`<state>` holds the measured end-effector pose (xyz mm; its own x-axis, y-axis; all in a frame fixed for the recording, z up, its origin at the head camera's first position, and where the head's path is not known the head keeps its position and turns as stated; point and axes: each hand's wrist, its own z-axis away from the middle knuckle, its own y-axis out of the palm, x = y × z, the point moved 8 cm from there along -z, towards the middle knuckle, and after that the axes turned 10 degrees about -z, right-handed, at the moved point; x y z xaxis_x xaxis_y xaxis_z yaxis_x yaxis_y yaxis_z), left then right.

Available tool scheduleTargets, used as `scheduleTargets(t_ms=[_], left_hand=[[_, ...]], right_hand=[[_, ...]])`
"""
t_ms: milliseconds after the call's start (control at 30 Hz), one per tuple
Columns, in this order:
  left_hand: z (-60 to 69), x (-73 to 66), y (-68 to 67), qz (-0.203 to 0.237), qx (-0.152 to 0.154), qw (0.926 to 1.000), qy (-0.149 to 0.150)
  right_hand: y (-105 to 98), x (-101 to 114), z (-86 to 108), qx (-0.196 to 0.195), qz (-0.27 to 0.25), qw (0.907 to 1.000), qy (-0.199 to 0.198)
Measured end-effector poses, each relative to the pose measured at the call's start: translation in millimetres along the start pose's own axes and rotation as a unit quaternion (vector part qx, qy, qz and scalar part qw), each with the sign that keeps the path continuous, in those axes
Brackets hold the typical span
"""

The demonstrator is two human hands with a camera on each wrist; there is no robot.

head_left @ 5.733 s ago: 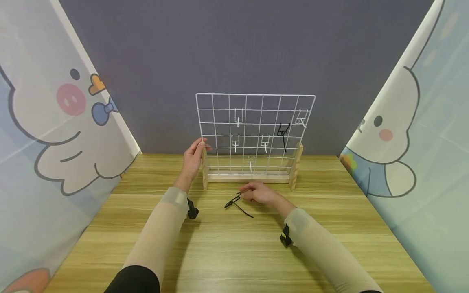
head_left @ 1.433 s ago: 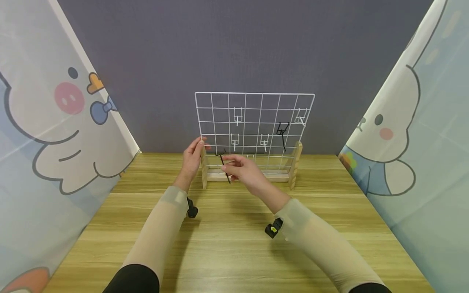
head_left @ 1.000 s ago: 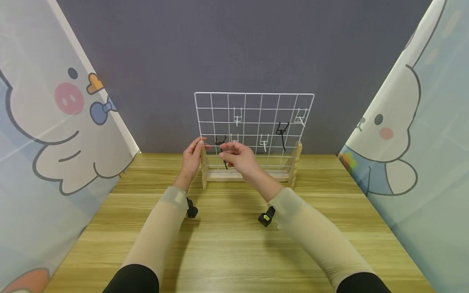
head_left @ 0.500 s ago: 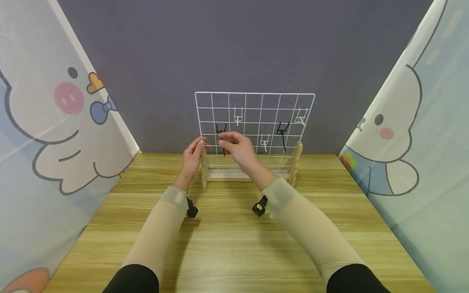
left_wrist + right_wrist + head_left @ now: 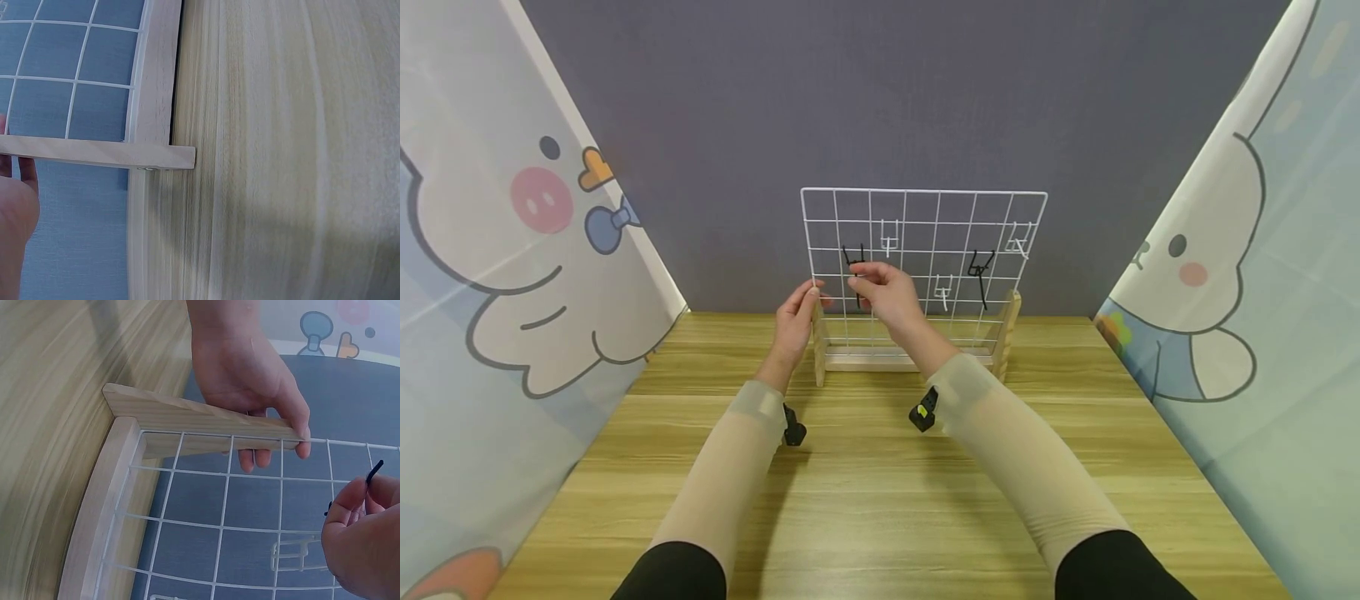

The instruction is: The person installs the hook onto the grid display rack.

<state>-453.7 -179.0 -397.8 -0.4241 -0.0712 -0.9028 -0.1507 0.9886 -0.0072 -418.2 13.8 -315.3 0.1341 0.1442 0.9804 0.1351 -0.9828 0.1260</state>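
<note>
A white wire grid panel (image 5: 925, 191) stands upright in a wooden base (image 5: 872, 360) with wooden side posts. My left hand (image 5: 793, 323) grips the left post (image 5: 200, 415), thumb on one side and fingers behind. With thumb and fingertips, my right hand (image 5: 889, 298) pinches a black wire hook (image 5: 853, 260) at the grid's left part. The hook's two prongs point up against the wires; whether they are hooked over a wire I cannot tell. In the right wrist view, the hook's black end (image 5: 375, 470) sticks out of the right hand (image 5: 369, 540).
Another black hook (image 5: 979, 270) hangs at the right of the grid. White hooks hang at the upper middle (image 5: 889, 242), the upper right (image 5: 1018, 246) and the middle (image 5: 943, 292). A wood-grain table (image 5: 850, 500) lies below, with a grey wall (image 5: 880, 100) behind.
My right hand picked the black hook off the table and raised it to the grid's left part, moving further up over the last second. The left hand stays on the post.
</note>
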Motion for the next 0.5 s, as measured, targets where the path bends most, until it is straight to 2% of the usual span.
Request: scheduleTargets(t_ms=[267,500], left_hand=[[0.0,0.9,0.1,-0.005,0.000,1.0000,-0.004],[0.4,-2.0,0.0,0.009,-0.003,0.9999,0.005]], right_hand=[[2.0,-1.8,-2.5,-0.006,0.003,0.9999,0.009],[3.8,-3.2,-3.2,-0.005,0.001,0.9999,0.013]])
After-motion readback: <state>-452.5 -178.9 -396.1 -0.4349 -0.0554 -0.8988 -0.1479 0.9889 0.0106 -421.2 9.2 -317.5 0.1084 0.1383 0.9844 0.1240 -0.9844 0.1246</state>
